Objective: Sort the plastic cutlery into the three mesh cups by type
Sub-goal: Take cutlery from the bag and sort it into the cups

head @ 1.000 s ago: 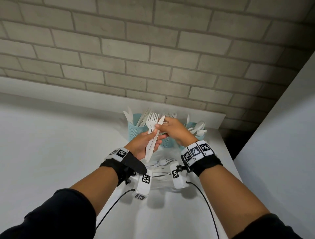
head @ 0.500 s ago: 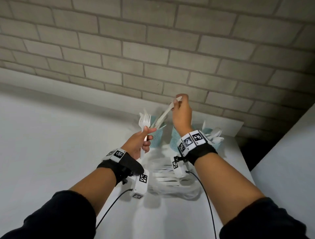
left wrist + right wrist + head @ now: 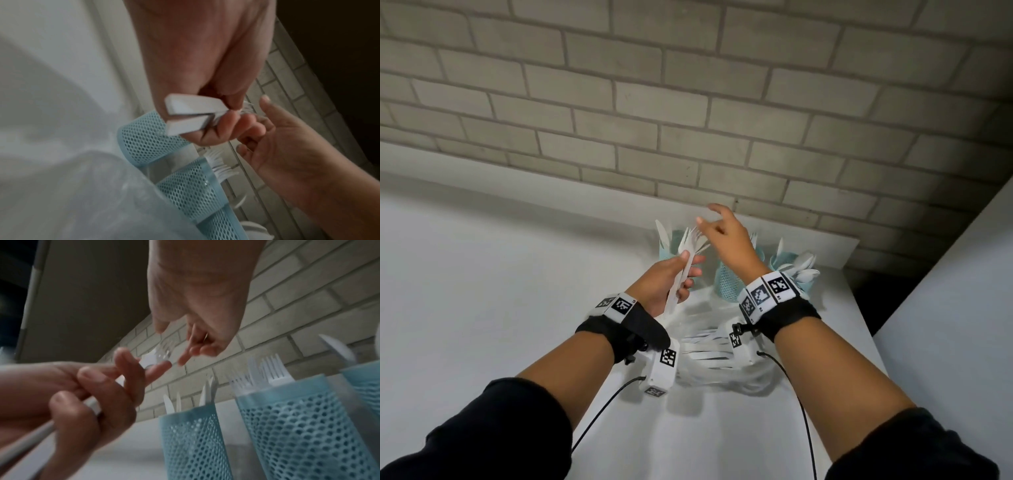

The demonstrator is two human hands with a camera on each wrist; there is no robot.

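- Half a second ago the right hand (image 3: pixel 726 236) pinched a white knife above the cups; now its fingers are spread and hold nothing, and that knife is gone from it. Most likely it went into the knife cup, so one more piece counts as sorted.
- The right hand now sits at about 1 o'clock from the left hand (image 3: pixel 664 286), its fingertips close to the fork tines, seemingly reaching for the next piece.
- The left hand grasps the forks (image 3: pixel 686 260) by their handles, tines up; two handle ends (image 3: pixel 191 113) show in the left wrist view, so at least two, and a third cannot be ruled out.
- Three blue mesh cups stand in a row at the back of the bench (image 3: pixel 482 291).
- The knife cup (image 3: pixel 191 439), at 12 o'clock from the left hand, shows about four blade tips.
- The fork cup (image 3: pixel 298 426), in the middle, shows roughly three or four fork heads; blur prevents an exact count.
- The spoon cup (image 3: pixel 789 260), at 3 o'clock of the row, holds several spoons, perhaps four.
- A pile of unsorted cutlery (image 3: pixel 709 346) lies on the bench between the wrists, too blurred and overlapped to count, so the sorting is well along but not finished.
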